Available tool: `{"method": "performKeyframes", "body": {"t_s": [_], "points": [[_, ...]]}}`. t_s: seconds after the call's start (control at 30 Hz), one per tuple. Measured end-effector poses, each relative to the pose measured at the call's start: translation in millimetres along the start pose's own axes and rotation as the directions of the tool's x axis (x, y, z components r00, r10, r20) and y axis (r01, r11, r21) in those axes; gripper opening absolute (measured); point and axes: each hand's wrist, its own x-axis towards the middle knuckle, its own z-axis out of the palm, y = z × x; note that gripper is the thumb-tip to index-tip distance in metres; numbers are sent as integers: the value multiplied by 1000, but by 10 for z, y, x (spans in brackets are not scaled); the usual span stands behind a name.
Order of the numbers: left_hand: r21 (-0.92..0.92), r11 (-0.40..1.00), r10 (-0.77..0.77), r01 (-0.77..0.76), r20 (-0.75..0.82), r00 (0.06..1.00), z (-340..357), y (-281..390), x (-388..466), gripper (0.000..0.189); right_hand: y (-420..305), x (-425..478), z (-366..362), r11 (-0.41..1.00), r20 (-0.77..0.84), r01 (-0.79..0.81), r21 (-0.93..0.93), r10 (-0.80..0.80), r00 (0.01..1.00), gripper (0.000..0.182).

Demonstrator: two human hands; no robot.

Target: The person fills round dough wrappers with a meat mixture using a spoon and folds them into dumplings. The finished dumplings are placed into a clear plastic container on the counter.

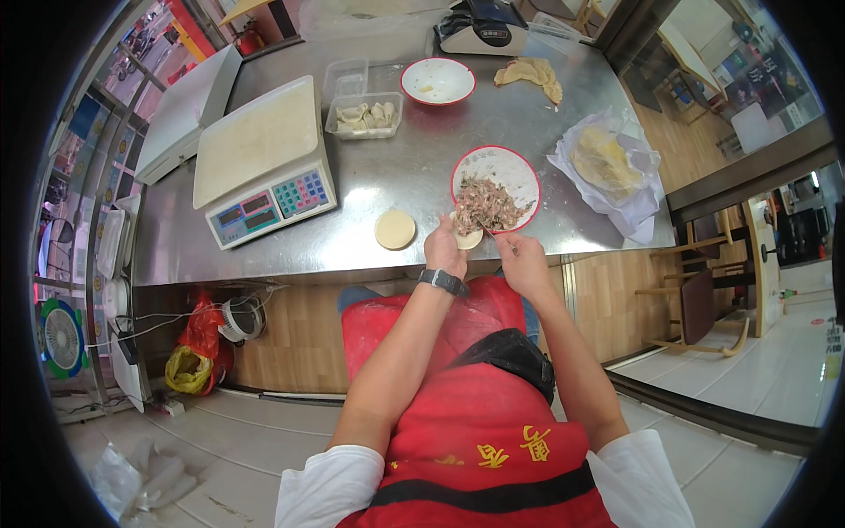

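My left hand (445, 249), with a watch on its wrist, holds a round dough wrapper (469, 239) at the near rim of a red-rimmed bowl. In that bowl (523, 173) lies minced meat filling (495, 202) flecked with green. My right hand (523, 257) grips a thin metal utensil (489, 231) whose tip is at the filling over the wrapper; its exact kind is hidden. A small stack of round wrappers (395, 230) lies on the metal table to the left. Folded dumplings (365, 116) sit in a clear plastic container (370, 134) farther back.
On the steel table (370, 185) are a digital weighing scale (264, 158) at left, a red-rimmed bowl (438, 81) at the back, a piece of dough (531, 76), and a plastic-wrapped yellowish mass (607, 162) at right. A machine (484, 30) stands at the far edge.
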Motion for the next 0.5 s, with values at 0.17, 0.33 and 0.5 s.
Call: {"method": "performKeyframes", "body": {"t_s": [0.17,0.33,0.5], "points": [[31,999,-15,15,-22,1000,31,-4,-33,41,-37,-71,80,991,-7,-14,132,15,1000,26],[45,998,-34,34,0,999,12,-11,-39,39,-116,-197,159,999,-60,39,-4,-39,997,22],[31,997,-66,66,2,998,-18,-9,-20,39,-131,-300,164,963,-60,129,-235,-147,987,24]]}}
